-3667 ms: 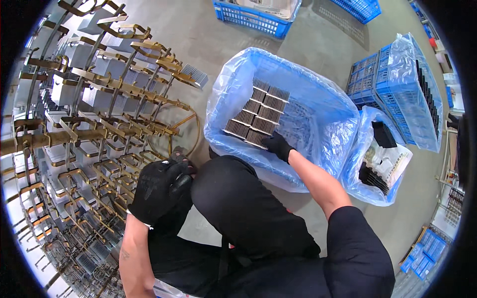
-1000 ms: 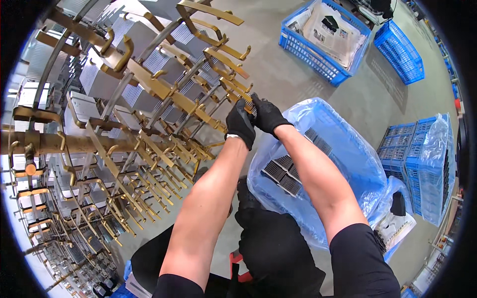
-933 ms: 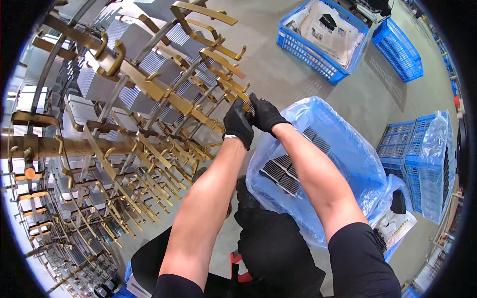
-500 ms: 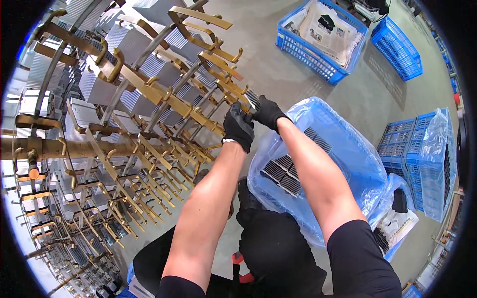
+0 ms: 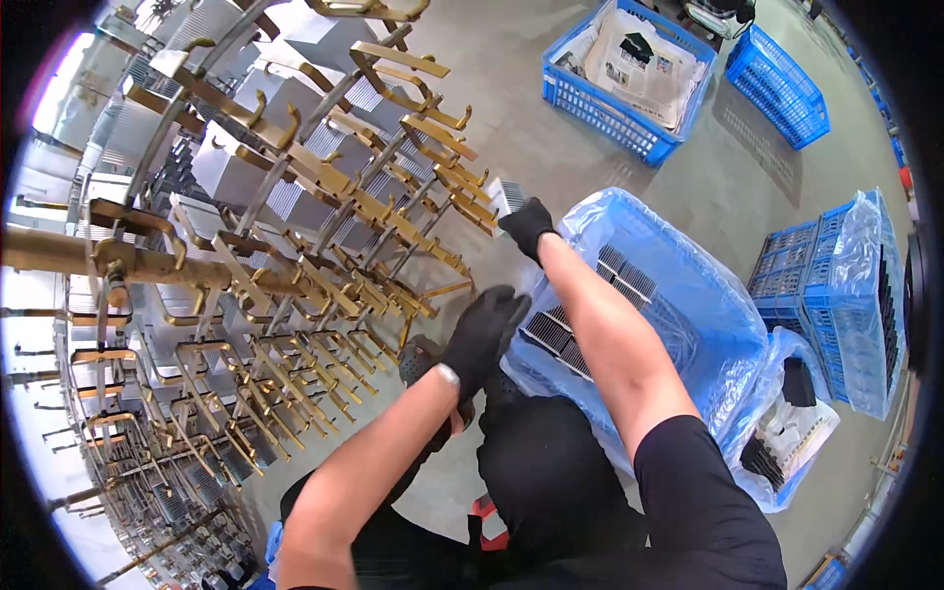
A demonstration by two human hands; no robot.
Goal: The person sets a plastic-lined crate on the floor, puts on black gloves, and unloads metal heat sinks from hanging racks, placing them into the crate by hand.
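Observation:
My right hand (image 5: 528, 224), in a black glove, grips a silver finned metal block (image 5: 506, 197) that looks like a heat sink. The block is beside the outer end of a brass-coloured hook rack (image 5: 462, 197); whether it touches the rack I cannot tell. My left hand (image 5: 482, 334), also gloved in black, is lower and nearer to me, its fingers stretched out and nothing seen in it. To its right stands a blue crate lined with clear plastic (image 5: 703, 295), holding several dark finned blocks (image 5: 560, 339).
Brass hooks and grey bars fill the left side, with silver finned blocks (image 5: 295, 202) hanging among them. At the far side stand a blue crate with newspaper (image 5: 615, 123) and another blue crate (image 5: 782, 88). Stacked, plastic-draped crates (image 5: 821, 285) are at the right.
My left hand has come away from the finned block and moved down toward me. My right hand still grips the block, now turned to show more of its fins.

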